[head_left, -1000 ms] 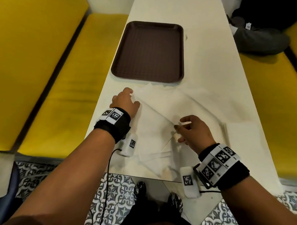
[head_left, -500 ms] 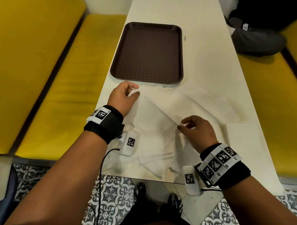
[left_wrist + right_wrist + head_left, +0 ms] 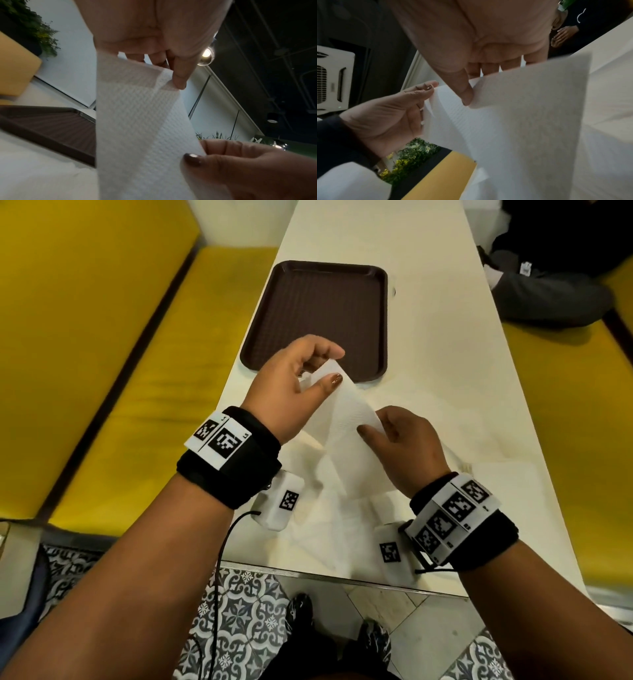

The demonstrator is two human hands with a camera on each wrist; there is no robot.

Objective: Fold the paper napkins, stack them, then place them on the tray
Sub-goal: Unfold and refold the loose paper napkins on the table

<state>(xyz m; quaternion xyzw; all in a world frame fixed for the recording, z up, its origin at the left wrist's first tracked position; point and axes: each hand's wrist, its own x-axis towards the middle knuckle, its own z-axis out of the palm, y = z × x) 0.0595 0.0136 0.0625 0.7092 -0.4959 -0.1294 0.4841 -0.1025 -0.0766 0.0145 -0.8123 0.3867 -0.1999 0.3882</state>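
A white paper napkin (image 3: 346, 419) is lifted off the cream table (image 3: 428, 337), stretched between both hands. My left hand (image 3: 330, 368) pinches its far corner just above the near edge of the brown tray (image 3: 318, 302). My right hand (image 3: 371, 426) pinches the near right corner. The left wrist view shows the embossed napkin (image 3: 142, 121) with a thumb on its top edge and the tray (image 3: 42, 121) behind it. In the right wrist view the napkin (image 3: 522, 108) hangs from my thumb. More unfolded napkins (image 3: 308, 529) lie flat under my wrists. A folded napkin (image 3: 507, 487) lies at the right.
Yellow benches (image 3: 120, 371) run along both sides of the narrow table. Another person in dark clothes (image 3: 548, 285) sits at the far right. The table's near edge (image 3: 342, 578) lies just below my wrists, with patterned floor tiles beyond it.
Both hands have risen from the table with one napkin pinched between them. The left hand moved toward the tray and the right hand moved up and left.
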